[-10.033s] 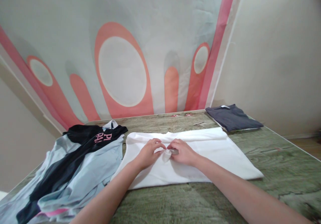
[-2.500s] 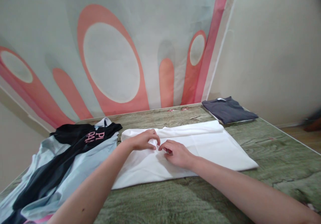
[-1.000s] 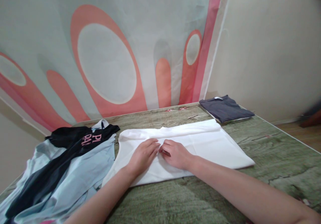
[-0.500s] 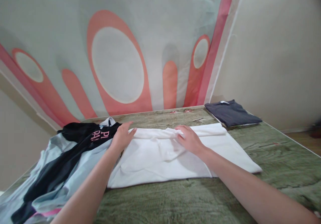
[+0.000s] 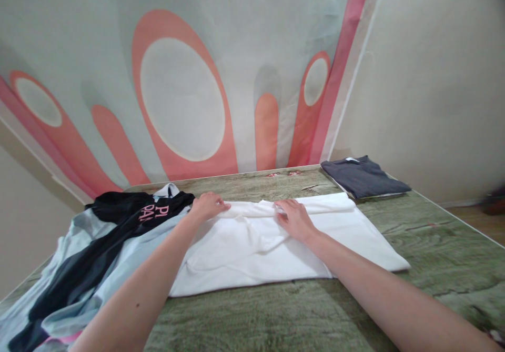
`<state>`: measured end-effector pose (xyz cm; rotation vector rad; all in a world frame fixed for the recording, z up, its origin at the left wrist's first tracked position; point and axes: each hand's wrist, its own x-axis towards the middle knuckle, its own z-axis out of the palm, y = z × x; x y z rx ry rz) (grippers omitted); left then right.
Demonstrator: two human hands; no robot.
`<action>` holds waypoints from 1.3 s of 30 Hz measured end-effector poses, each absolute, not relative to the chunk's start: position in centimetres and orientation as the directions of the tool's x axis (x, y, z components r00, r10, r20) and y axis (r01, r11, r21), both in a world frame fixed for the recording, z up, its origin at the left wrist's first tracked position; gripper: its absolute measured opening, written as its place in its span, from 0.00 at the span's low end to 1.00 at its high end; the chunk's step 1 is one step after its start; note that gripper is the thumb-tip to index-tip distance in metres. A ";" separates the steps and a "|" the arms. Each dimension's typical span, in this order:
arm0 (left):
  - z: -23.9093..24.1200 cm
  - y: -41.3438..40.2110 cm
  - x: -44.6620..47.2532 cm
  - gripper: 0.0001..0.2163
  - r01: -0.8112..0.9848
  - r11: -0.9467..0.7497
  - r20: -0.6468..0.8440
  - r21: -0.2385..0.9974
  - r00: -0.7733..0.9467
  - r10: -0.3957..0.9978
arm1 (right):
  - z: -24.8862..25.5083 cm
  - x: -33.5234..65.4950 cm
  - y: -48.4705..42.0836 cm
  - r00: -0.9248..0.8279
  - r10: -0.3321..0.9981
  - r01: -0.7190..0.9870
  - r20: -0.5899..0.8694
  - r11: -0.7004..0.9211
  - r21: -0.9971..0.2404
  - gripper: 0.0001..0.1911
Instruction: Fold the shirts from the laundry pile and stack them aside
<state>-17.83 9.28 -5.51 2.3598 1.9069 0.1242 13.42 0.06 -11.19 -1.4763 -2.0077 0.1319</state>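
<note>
A white garment [image 5: 335,236] lies spread across the green wood-grain table [image 5: 442,262]. My left hand [image 5: 207,205] has its fingers curled on the garment's far left edge, right beside a black and pale blue heap of clothes. My right hand [image 5: 294,217] rests on the far edge near the middle, fingertips pinching the folded cloth. Between both hands the white fabric is bunched into a ridge.
A loose heap of black, pale blue and pink clothes [image 5: 98,262] covers the table's left side. A folded dark grey shirt [image 5: 363,182] sits at the far right corner. A wall with orange and white ovals [image 5: 181,99] rises right behind the table.
Both hands left the middle of the white garment and moved apart to its far edge. The left hand has closed on the left corner since half a second ago.
</note>
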 end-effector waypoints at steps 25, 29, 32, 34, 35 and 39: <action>-4.0 9.3 -18.0 0.11 0.955 -0.211 0.131 0.209 0.187 0.974 | -11.0 13.6 0.1 -0.061 0.879 0.866 0.473 0.283 -0.413 0.04; -2.5 5.0 -19.4 0.10 0.873 -0.387 0.208 0.298 0.336 0.919 | -11.2 13.8 0.3 -0.072 0.883 0.851 0.463 0.296 -0.433 0.08; -2.7 2.0 -20.6 0.08 0.823 -0.437 0.032 0.362 0.457 0.889 | -11.2 13.8 0.3 -0.101 0.888 0.843 0.449 0.316 -0.436 0.12; -3.3 0.7 -20.8 0.09 0.823 -0.401 -0.032 0.402 0.450 0.892 | -11.1 13.7 0.1 -0.116 0.887 0.836 0.446 0.330 -0.438 0.12; -3.6 0.3 -20.7 0.10 0.831 -0.366 -0.026 0.418 0.414 0.910 | -11.0 13.5 0.1 -0.127 0.886 0.832 0.445 0.340 -0.439 0.12; -5.0 0.3 -19.2 0.15 0.880 -0.254 -0.007 0.402 0.280 0.960 | -10.7 13.2 -0.3 -0.176 0.876 0.818 0.449 0.384 -0.428 0.12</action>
